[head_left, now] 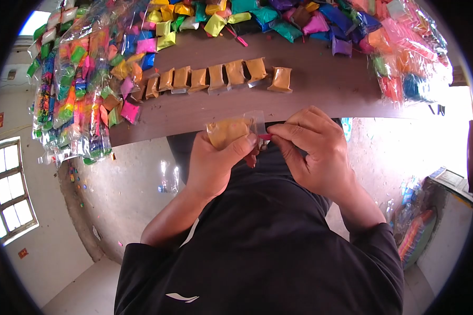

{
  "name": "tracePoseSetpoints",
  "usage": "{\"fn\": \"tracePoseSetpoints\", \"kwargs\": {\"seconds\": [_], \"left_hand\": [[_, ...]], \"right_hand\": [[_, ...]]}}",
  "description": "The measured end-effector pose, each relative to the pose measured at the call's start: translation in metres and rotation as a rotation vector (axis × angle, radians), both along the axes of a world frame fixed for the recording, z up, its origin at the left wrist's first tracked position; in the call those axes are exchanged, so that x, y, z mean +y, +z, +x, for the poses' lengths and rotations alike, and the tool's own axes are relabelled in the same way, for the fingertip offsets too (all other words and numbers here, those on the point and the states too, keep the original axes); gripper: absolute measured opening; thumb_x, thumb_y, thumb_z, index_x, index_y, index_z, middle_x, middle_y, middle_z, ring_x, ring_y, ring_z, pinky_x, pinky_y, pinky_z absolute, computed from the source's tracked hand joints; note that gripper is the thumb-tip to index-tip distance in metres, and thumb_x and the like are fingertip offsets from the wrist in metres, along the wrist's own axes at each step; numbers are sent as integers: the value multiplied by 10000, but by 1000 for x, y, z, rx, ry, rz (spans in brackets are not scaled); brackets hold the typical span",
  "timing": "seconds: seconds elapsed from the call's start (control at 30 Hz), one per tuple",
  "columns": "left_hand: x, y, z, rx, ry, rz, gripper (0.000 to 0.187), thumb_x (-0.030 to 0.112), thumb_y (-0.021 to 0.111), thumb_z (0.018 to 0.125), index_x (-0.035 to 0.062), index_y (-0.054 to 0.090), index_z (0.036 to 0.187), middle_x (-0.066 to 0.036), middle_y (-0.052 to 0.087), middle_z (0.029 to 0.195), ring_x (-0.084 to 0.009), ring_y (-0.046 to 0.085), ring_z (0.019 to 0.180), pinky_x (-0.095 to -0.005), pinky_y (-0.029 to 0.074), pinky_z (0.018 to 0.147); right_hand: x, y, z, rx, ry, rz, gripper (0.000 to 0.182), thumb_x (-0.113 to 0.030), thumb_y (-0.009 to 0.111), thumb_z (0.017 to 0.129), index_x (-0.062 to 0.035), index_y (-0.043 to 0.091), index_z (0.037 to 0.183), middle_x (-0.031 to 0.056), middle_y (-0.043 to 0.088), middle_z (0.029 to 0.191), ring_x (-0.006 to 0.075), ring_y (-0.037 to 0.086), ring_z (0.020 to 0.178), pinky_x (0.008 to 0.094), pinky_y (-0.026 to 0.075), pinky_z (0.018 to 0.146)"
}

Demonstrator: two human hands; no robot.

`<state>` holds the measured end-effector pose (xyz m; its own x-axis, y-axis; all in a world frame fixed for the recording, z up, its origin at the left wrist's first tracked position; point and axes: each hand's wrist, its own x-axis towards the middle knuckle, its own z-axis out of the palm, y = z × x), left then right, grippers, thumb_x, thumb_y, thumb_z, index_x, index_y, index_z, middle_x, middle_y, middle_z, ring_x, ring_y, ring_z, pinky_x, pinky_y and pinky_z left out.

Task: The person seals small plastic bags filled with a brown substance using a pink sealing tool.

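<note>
My left hand (211, 165) is closed on a clear plastic bag (255, 121) with a tan-orange packet (227, 131) inside, its thumb pressed across the lower part. Close beside the bag's right side, my right hand (316, 152) pinches a small pink stick (265, 137), which reaches toward the bag; whether its tip goes inside is hidden by the fingers. Both hands are just off the table's near edge, above my lap. On the table, a row of wrapped tan packets (216, 77) lies beyond them, with one packet (281, 79) slightly apart at the right end.
Clear bags of colourful packets (76, 89) hang over the brown table's (326, 79) left end. More bags (407, 52) are piled at the right. Loose coloured packets (286, 30) line the back, with a pink strip (240, 39) in front of them.
</note>
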<state>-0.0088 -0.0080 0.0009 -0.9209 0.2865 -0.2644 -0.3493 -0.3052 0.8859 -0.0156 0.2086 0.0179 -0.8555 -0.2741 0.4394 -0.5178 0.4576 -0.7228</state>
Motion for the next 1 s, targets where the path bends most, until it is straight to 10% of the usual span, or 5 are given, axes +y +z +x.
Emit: {"fn": "tracePoseSetpoints", "kwargs": {"seconds": [1.0], "left_hand": [[13,0,0,-380,58,224,228,141,667,1009,26,671,1207,-81,710,1110,-180,684,970,-383,599,879]], "right_hand": [[0,-29,3,227,-105,139,304,-24,747,711,-80,752,1010,29,678,955,254,619,861,376,446,749]]}}
